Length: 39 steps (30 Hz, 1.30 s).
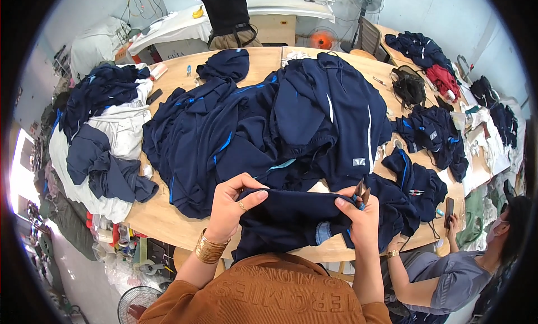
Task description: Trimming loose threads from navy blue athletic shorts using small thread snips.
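Observation:
A dark navy garment (pixel 288 212) is stretched between my two hands above the table's near edge. My left hand (pixel 228 205) is closed on its upper left edge, thumb on top. My right hand (pixel 361 215) pinches the right end of the same edge. In that hand is also a pair of small thread snips (pixel 360 190), blades pointing away from me. A patch of lighter blue (pixel 323 232) shows near the cloth's lower right. Just beyond my hands lies a large heap of navy garments (pixel 241 122) with white and bright blue stripes.
The wooden table (pixel 162 212) carries white and navy clothes (pixel 120 125) at left and a black bag (pixel 408 86) at right. A seated co-worker (pixel 459 273) is close on my right, one hand by a phone (pixel 449 212). Another person (pixel 230 16) stands across the table.

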Each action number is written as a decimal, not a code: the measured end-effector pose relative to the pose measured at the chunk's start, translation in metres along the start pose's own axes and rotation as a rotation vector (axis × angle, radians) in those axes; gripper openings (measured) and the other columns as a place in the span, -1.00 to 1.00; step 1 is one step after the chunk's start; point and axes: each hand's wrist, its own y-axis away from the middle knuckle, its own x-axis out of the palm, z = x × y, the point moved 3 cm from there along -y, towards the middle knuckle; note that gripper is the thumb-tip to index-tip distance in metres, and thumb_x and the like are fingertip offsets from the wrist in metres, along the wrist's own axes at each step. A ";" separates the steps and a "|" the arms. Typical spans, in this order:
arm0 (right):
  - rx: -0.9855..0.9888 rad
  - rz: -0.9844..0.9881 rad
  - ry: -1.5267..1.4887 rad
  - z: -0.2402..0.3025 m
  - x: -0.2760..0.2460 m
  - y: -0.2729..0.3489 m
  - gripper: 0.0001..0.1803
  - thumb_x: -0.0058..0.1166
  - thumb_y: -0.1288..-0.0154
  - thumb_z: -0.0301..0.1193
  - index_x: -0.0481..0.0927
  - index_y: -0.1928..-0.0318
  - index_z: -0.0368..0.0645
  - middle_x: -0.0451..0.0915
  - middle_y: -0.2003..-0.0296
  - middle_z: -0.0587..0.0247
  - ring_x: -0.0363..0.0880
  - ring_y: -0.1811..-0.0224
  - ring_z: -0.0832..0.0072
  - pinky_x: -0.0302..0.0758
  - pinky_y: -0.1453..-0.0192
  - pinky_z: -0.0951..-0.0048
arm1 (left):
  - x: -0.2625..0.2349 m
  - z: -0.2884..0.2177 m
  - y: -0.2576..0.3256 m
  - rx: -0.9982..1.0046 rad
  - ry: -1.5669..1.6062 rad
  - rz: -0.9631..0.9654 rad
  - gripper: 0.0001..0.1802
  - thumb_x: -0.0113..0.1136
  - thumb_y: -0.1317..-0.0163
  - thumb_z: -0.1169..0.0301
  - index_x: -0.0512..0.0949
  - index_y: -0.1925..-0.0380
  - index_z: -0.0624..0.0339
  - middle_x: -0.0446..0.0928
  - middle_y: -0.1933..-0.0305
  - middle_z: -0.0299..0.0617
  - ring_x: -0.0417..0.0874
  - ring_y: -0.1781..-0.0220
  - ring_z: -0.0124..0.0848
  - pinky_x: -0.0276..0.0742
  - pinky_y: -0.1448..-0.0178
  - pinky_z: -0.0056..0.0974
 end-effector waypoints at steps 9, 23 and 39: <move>-0.045 -0.035 0.063 0.011 0.003 0.003 -0.89 0.14 0.01 -0.69 0.59 0.41 -0.30 0.53 0.50 0.41 0.43 0.43 0.69 0.35 0.28 0.67 | 0.000 -0.001 0.002 0.144 -0.162 0.022 -0.85 0.26 0.02 0.67 0.57 0.39 0.31 0.49 0.37 -0.28 0.49 0.30 -0.57 0.38 0.15 -0.51; -0.182 -0.086 -0.010 0.002 -0.002 0.000 -0.77 0.02 0.21 -0.80 0.55 0.48 -0.28 0.50 0.36 0.25 0.27 0.65 0.77 0.08 0.65 0.79 | -0.002 0.004 -0.002 0.209 -0.171 0.093 -0.80 0.24 0.06 0.71 0.58 0.38 0.28 0.45 0.31 -0.27 0.48 0.25 -0.52 0.38 0.12 -0.47; -0.038 -0.083 -0.024 -0.008 -0.007 0.006 -0.78 0.08 0.17 -0.82 0.56 0.46 -0.29 0.50 0.41 0.29 0.41 0.41 0.63 0.28 0.34 0.65 | 0.013 0.025 0.005 -0.040 -0.387 0.310 -0.82 0.04 -0.18 0.54 0.52 0.20 0.23 0.48 0.34 -0.32 0.40 0.35 -0.58 0.32 0.22 -0.48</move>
